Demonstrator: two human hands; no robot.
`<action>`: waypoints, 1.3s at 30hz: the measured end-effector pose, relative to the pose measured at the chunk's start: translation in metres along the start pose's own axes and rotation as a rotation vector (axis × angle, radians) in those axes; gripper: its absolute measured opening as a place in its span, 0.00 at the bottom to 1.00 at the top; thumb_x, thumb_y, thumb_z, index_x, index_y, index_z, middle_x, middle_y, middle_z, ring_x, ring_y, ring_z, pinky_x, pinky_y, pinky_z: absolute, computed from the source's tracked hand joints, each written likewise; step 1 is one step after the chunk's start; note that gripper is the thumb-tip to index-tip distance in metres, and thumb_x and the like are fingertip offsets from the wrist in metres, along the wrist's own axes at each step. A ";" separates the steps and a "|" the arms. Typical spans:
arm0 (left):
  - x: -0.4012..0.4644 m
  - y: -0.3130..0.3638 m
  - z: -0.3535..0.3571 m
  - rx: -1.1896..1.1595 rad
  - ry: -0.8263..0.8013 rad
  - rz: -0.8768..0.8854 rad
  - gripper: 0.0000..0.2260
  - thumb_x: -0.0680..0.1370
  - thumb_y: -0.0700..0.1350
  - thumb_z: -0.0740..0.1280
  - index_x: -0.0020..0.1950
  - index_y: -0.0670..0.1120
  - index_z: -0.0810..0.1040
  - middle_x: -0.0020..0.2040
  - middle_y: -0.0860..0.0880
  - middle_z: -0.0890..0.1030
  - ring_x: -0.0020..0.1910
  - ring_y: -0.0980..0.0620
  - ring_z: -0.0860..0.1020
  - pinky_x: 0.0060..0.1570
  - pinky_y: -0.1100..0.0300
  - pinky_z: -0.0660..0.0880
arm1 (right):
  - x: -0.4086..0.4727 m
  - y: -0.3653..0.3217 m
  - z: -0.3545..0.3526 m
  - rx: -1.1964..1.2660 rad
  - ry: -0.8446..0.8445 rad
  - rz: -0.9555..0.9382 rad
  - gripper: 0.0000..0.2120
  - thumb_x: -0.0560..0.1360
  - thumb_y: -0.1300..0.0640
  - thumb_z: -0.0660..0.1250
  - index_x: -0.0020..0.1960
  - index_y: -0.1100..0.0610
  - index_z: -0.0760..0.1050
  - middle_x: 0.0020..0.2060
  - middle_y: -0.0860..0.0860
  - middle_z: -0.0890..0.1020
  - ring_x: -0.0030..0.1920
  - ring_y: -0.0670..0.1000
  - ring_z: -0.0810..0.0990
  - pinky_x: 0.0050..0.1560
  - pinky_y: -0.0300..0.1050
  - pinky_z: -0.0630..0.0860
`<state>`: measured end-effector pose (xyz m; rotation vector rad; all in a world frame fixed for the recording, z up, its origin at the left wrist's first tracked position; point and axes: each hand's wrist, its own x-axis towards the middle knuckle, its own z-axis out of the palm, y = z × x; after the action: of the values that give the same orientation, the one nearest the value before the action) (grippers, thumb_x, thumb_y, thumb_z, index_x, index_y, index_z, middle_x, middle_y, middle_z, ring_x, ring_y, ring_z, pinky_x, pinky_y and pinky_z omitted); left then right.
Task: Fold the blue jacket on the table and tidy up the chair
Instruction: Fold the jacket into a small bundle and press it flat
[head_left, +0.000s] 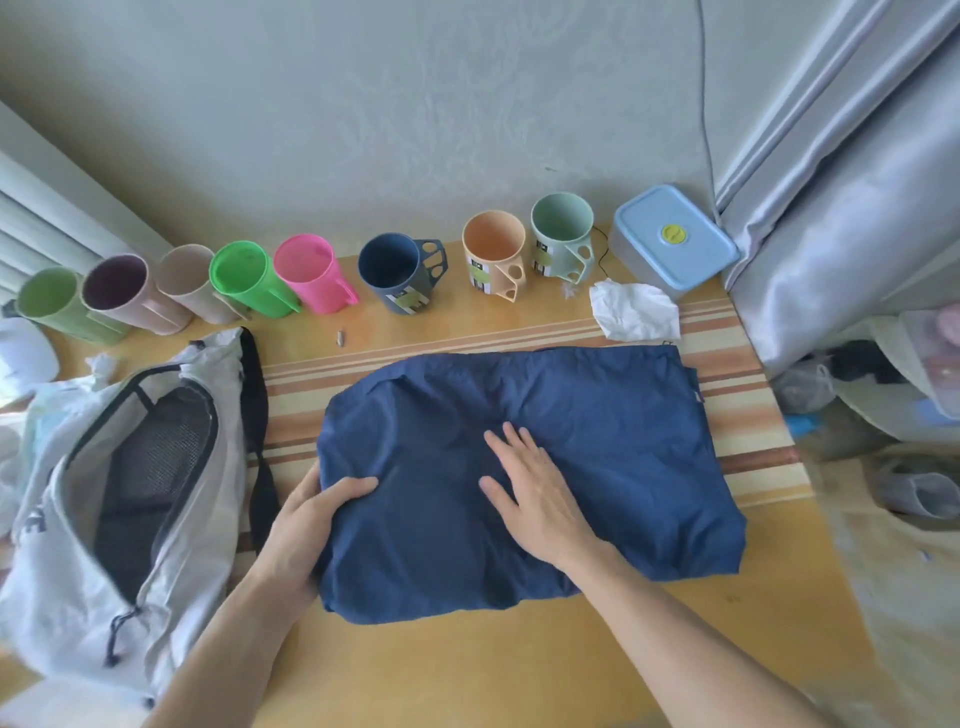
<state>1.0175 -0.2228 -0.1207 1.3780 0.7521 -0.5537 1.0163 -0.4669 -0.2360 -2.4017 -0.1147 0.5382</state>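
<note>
The blue jacket (597, 415) lies folded into a rough rectangle in the middle of the wooden table (519, 665). My left hand (304, 525) grips the jacket's left edge, thumb on top and fingers tucked under the fabric. My right hand (535, 491) rests flat on the jacket's middle with its fingers spread, pressing the cloth down. No chair is in view.
A white backpack (130, 499) lies open at the left. Several coloured cups (311, 275) stand in a row along the back wall, beside a blue-lidded box (670, 241) and a crumpled white tissue (634, 312). Curtains and clutter (883, 415) fill the right side.
</note>
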 end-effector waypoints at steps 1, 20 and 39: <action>-0.009 0.010 0.014 0.006 -0.067 0.058 0.18 0.74 0.41 0.74 0.60 0.58 0.83 0.55 0.50 0.88 0.55 0.44 0.86 0.57 0.46 0.80 | -0.007 -0.006 -0.015 0.223 0.023 0.066 0.27 0.83 0.42 0.54 0.80 0.43 0.55 0.81 0.42 0.56 0.80 0.43 0.52 0.79 0.49 0.56; 0.023 -0.081 0.188 0.875 0.163 0.894 0.20 0.80 0.34 0.60 0.66 0.53 0.78 0.68 0.54 0.75 0.63 0.51 0.73 0.59 0.54 0.74 | -0.093 0.087 -0.107 0.604 0.322 0.627 0.31 0.71 0.45 0.75 0.69 0.41 0.64 0.49 0.46 0.81 0.50 0.50 0.80 0.55 0.51 0.77; 0.123 -0.128 0.234 1.703 -0.032 0.880 0.27 0.83 0.65 0.46 0.81 0.67 0.41 0.84 0.51 0.39 0.82 0.42 0.35 0.79 0.35 0.41 | -0.060 0.175 -0.059 -0.531 0.231 0.122 0.31 0.81 0.35 0.51 0.81 0.42 0.50 0.82 0.54 0.48 0.81 0.62 0.45 0.77 0.66 0.52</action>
<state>1.0386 -0.4609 -0.2912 2.9535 -0.6925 -0.4288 0.9757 -0.6505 -0.2839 -2.9855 -0.0084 0.3034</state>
